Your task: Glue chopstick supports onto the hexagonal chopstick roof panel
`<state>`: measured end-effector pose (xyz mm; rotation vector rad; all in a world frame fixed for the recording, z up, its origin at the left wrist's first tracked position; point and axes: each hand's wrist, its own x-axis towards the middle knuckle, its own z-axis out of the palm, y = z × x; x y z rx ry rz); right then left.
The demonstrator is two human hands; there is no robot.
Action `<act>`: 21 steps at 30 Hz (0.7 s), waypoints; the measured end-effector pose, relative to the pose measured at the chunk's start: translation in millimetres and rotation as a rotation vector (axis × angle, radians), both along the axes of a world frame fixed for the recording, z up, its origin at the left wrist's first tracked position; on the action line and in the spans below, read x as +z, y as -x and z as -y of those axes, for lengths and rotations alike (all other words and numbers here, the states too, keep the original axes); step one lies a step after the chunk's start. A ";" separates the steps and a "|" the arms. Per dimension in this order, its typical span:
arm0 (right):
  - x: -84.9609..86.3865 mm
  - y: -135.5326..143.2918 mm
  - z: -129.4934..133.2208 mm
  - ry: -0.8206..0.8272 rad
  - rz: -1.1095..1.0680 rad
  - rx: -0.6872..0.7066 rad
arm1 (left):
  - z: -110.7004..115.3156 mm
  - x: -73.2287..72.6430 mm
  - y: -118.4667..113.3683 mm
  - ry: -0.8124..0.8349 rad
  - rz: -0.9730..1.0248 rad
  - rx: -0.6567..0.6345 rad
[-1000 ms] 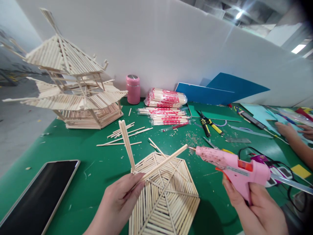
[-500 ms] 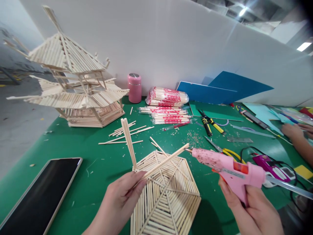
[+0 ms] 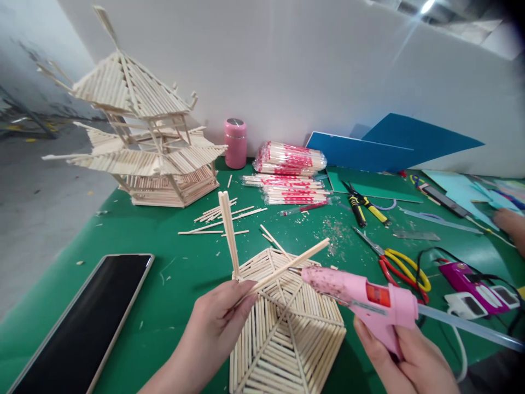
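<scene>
The left hand point(image 3: 215, 323), low in the frame just left of centre, pinches stick pieces point(image 3: 293, 265) between thumb and fingers, their far ends slanting up to the right. The right hand point(image 3: 404, 350), lower right, is wrapped round the grip of a pink glue gun point(image 3: 348, 287), its nozzle at the sticks, though whether it touches them cannot be told. Below both lies a many-sided panel point(image 3: 287, 350) of sticks, at the bottom centre on the green table point(image 3: 172, 306); a bundle point(image 3: 228, 232) rises from its upper-left corner. A phone point(image 3: 88, 323) lies lower left, a stick pavilion point(image 3: 164, 158) stands upper left, and scissors point(image 3: 388, 257) with red and yellow handles lie right of centre. Another person's hand point(image 3: 511, 224) shows at the right edge.
</scene>
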<state>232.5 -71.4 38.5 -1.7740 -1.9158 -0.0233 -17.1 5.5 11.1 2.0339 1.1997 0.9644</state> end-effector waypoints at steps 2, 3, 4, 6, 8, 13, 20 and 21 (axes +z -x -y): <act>-1.6 0.5 0.6 0.030 -0.015 0.018 | 0.6 0.7 0.6 0.011 -0.012 -0.007; -2.5 0.5 1.1 0.041 -0.022 0.028 | 0.9 1.2 0.8 0.014 -0.016 -0.007; -3.5 0.3 1.6 0.051 -0.028 0.032 | 1.3 1.7 0.9 0.017 -0.019 -0.008; -5.4 -0.7 2.8 0.060 -0.029 0.039 | 1.9 2.2 0.9 0.021 -0.014 -0.007; -6.5 -2.0 3.8 0.063 -0.016 0.029 | 2.0 1.9 0.6 0.023 -0.005 -0.002; -2.5 -2.2 3.1 0.011 0.002 -0.051 | 0.6 0.3 -0.6 0.003 0.003 0.007; 1.2 -1.6 1.2 -0.015 -0.019 -0.124 | 1.3 1.3 -0.4 -0.003 0.004 -0.002; -0.5 -2.4 1.9 -0.011 -0.021 -0.113 | 1.4 1.2 -0.2 -0.002 0.004 -0.002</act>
